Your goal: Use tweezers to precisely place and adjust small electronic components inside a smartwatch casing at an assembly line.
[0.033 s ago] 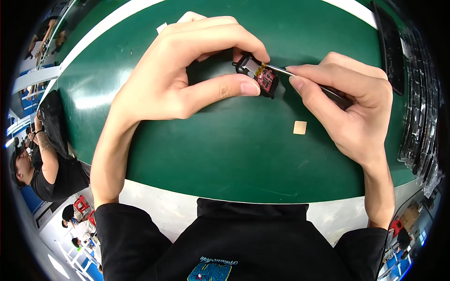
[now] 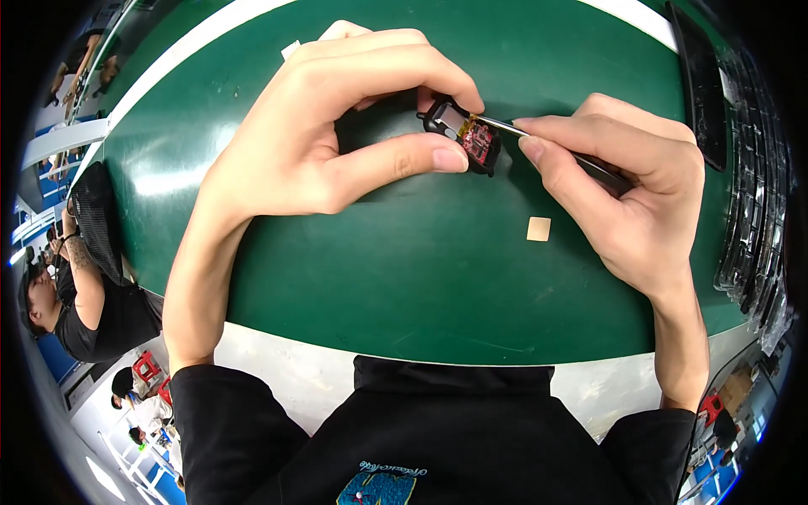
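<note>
Between thumb and fingers, my left hand (image 2: 311, 126) grips a small black open electronic device (image 2: 491, 171) above the table. Inside its casing show a red circuit board (image 2: 479, 145), a silvery grey block (image 2: 449, 116) and a bit of yellow film near the upper edge. My right hand (image 2: 635, 177) is closed around slim tweezers (image 2: 602, 171) with a dark body and a shiny metal point. That point touches or hovers over the yellow film, close to my left fingertip; contact cannot be made out. Part of the device is hidden by my left thumb and fingers.
On the green table (image 2: 404, 286) lies a small beige square (image 2: 539, 229), below the tweezers. A white scrap (image 2: 290, 50) sits behind my left hand. Stacked clear plastic trays (image 2: 752, 194) and a black flat panel (image 2: 699, 84) line the right edge. Another person (image 2: 84, 295) sits at the left.
</note>
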Demonstrator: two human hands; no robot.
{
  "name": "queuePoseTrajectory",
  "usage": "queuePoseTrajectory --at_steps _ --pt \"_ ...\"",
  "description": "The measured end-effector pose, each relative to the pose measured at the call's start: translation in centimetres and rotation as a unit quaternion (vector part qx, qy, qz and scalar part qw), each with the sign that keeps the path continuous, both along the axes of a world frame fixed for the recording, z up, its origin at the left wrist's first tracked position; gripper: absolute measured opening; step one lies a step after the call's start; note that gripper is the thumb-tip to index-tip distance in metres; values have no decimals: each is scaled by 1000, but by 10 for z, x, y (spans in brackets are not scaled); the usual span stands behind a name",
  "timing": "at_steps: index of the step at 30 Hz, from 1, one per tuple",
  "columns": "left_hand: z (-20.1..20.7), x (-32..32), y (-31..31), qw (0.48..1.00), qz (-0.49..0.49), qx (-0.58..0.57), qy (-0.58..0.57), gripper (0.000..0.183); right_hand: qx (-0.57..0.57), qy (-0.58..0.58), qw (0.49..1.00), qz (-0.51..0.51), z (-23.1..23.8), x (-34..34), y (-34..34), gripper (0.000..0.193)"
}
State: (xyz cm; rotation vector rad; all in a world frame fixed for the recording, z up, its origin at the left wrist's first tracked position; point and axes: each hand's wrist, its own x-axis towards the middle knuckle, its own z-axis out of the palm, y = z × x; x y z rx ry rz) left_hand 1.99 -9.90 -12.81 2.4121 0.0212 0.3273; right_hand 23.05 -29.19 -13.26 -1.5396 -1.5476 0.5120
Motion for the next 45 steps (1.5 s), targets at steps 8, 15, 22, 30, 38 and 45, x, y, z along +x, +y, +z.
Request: queuePoseTrajectory --at_steps 8,15,22,30,38,45 --pt "1 0 -1 1000 1 9 2 41 1 -1 1000 -6 2 -1 -1 19" --pt "1 -1 1 1000 5 6 8 41 32 2 999 3 -5 -1 0 21" --pt "6 4 -4 1000 16 -3 15 42 67 -25 997 12 -6 0 -4 21" --pt "5 -2 -8 999 37 -16 17 41 63 -27 997 25 2 3 -11 12" --pt "5 -2 -9 998 52 -21 36 39 72 -18 997 19 -3 -4 -8 12" --pt "8 -3 -9 997 61 -20 35 41 102 -133 986 28 -9 -7 -9 5"
